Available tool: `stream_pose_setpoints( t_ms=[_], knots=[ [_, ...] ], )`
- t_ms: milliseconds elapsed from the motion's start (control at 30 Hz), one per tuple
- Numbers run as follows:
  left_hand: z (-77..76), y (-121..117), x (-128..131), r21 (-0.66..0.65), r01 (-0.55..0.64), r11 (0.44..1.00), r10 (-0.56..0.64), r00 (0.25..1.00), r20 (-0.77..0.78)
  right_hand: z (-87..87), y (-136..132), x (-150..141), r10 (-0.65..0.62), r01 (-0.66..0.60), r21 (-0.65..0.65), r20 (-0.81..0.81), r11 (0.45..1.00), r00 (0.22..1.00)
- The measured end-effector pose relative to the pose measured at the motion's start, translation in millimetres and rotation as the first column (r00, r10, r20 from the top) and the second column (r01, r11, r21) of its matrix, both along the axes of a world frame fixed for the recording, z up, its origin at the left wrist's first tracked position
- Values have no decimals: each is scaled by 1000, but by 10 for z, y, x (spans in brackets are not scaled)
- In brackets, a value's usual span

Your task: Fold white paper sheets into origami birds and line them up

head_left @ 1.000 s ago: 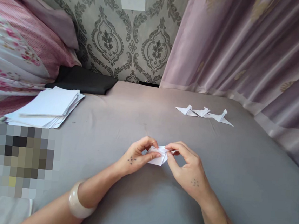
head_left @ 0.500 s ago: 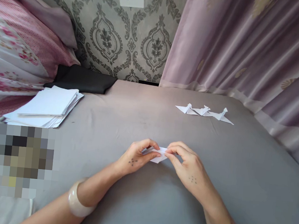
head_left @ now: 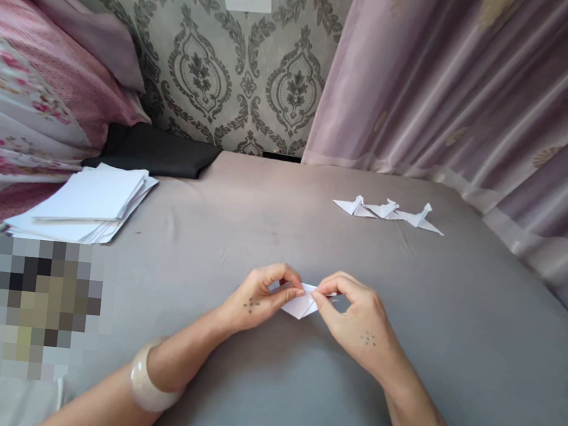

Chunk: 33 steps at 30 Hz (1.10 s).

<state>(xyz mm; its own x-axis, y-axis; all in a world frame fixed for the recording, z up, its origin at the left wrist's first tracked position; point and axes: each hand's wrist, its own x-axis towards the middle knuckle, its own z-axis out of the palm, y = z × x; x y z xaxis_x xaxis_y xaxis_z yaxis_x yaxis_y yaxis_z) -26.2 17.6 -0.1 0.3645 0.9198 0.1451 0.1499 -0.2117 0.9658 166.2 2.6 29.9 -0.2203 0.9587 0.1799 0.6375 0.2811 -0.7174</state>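
Note:
A small folded white paper (head_left: 300, 306) is held between both hands, just above the grey cloth surface (head_left: 267, 385). My left hand (head_left: 262, 298) pinches its left side, thumb in front and fingers behind. On the other side, my right hand (head_left: 355, 307) grips the right part between thumb and forefinger. The paper's lower edge comes to a point facing me, and a crease runs slantwise across its front. Fingers hide the two sides, though a thin tip shows past the right hand's fingers. A pale bangle (head_left: 152, 378) is on my left forearm.
Three folded paper birds (head_left: 389, 210) sit in a row at the back right. At the left lies a stack of white paper sheets (head_left: 89, 194), with a black folded cloth (head_left: 154, 150) behind it. A purple curtain (head_left: 427, 86) hangs along the right; a blurred patch covers the lower left.
The folded paper has tilted in my fingers, and its lower edge now shows a centred point. My right thumb and forefinger have closed nearer together on it. Both hands stay in nearly the same place.

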Motion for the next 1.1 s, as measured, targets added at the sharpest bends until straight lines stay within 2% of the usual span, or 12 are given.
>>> stream_pose_setpoints(
  t_ms=[200,433,633,733,800,900,967,1100],
  knots=[
    [-16,-7,-7,13,6,1000,-5,998,-56,3,10,-14,-68,66,-84,-27,994,997],
    [-43,-18,-1,28,-29,999,30,999,-44,27,43,-21,-198,150,-229,-204,962,959],
    [-100,-10,16,4,-21,1000,21,1000,-21,7,42,1,-162,145,-126,-140,981,977],
    [-63,-15,31,-37,31,999,-32,999,-39,-7,29,0,-98,91,-57,-121,994,988],
    [-16,-23,51,-99,47,994,-50,998,-28,-1,26,-8,-76,71,-34,-179,997,981],
    [25,-28,88,-278,-17,960,59,988,146,18,25,-30,-105,92,-52,-379,994,919],
    [15,-17,106,-388,-54,920,182,936,300,20,17,-62,-123,80,-115,-445,990,887],
    [-49,26,118,-432,-58,900,292,816,499,-13,-27,-175,-90,7,-234,-348,972,933]
  ],
)
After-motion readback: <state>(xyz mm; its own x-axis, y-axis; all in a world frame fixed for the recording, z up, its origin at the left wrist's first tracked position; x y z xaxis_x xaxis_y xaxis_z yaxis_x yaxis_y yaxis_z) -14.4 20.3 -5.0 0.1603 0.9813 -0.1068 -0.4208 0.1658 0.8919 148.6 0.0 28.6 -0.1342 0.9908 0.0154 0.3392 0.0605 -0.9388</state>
